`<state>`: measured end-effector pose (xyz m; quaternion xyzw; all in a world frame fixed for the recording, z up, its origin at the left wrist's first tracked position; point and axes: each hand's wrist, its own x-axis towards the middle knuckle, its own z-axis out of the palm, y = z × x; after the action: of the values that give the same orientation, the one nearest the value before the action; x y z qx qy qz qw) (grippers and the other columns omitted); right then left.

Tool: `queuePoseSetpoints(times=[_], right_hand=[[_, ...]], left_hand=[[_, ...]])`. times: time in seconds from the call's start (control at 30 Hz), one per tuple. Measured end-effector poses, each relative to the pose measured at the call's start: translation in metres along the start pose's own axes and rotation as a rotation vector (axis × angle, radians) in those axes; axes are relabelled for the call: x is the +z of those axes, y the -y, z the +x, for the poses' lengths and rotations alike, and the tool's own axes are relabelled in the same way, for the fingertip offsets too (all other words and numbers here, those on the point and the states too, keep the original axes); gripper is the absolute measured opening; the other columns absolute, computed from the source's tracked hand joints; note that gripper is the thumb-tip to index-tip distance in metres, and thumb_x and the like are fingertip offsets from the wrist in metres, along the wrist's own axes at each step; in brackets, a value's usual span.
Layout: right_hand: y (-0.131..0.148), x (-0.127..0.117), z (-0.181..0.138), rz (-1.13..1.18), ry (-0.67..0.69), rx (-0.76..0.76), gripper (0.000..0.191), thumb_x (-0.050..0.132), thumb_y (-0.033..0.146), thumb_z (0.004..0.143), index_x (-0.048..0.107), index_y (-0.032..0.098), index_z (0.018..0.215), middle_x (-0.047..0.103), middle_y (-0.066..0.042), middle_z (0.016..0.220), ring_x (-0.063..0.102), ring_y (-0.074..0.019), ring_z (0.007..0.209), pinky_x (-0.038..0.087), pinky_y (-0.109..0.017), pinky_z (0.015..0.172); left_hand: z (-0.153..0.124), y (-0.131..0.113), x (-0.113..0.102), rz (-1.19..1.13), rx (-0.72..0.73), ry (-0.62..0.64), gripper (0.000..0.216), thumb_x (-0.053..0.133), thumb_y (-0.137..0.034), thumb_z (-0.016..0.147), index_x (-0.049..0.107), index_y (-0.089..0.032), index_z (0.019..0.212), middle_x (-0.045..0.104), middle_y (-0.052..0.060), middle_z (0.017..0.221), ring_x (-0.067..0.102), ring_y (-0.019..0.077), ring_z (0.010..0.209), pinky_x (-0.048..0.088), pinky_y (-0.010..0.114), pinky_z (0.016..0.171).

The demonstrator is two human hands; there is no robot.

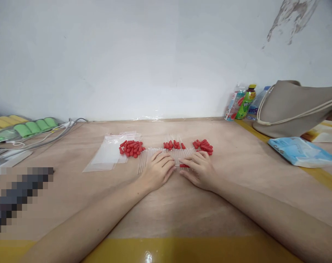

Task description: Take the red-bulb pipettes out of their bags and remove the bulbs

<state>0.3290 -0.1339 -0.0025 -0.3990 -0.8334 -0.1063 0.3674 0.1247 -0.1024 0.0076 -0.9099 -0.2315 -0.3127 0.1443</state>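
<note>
My left hand [157, 170] and my right hand [199, 168] rest close together on the wooden table [166, 208], fingers curled over a row of clear glass tubes [145, 157]. Between the two hands lies a tube with a red rubber cap [184, 166], pinched by the fingertips of both hands. A pile of loose red caps [131, 148] lies left of the tubes. A second pile of red caps [203, 145] sits to the right. A few capped tubes [173, 145] lie just behind my hands.
Clear plastic bags [107, 155] lie left of the caps. Green and yellow rolls [25, 128] and cables [53, 136] sit far left. Bottles [244, 102], a beige bag [294, 107] and a blue tissue pack [301, 151] stand at the right. Yellow tape [182, 250] marks the near edge.
</note>
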Motion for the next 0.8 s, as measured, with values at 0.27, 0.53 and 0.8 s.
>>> queuePoseSetpoints(times=[0.27,0.53,0.8], right_hand=[[0.002,0.003,0.003,-0.023,-0.020,-0.099,0.015,0.050,0.026,0.086,0.064,0.021,0.089,0.069,-0.002,0.078,0.057,-0.0148,0.078,0.031,-0.036,0.082],[-0.004,0.004,0.001,-0.013,0.000,-0.222,0.016,0.050,0.025,0.086,0.064,0.018,0.090,0.067,-0.003,0.075,0.057,-0.0125,0.069,0.036,-0.028,0.060],[-0.007,0.002,-0.002,-0.051,-0.057,-0.343,0.017,0.050,0.022,0.086,0.062,0.018,0.096,0.068,-0.004,0.079,0.060,-0.0136,0.073,0.043,-0.028,0.063]], left_hand=[[0.002,-0.004,-0.001,0.029,0.052,0.007,0.017,0.047,-0.025,0.087,0.059,-0.018,0.097,0.065,0.003,0.104,0.054,0.0190,0.106,0.034,0.040,0.100],[0.001,-0.004,-0.005,-0.007,0.053,0.048,0.017,0.046,-0.022,0.087,0.063,-0.020,0.086,0.067,0.000,0.103,0.053,0.0200,0.110,0.027,0.045,0.104],[-0.003,-0.007,-0.007,-0.063,0.026,0.080,0.017,0.045,-0.022,0.087,0.062,-0.021,0.086,0.067,0.000,0.100,0.054,0.0181,0.109,0.024,0.044,0.105]])
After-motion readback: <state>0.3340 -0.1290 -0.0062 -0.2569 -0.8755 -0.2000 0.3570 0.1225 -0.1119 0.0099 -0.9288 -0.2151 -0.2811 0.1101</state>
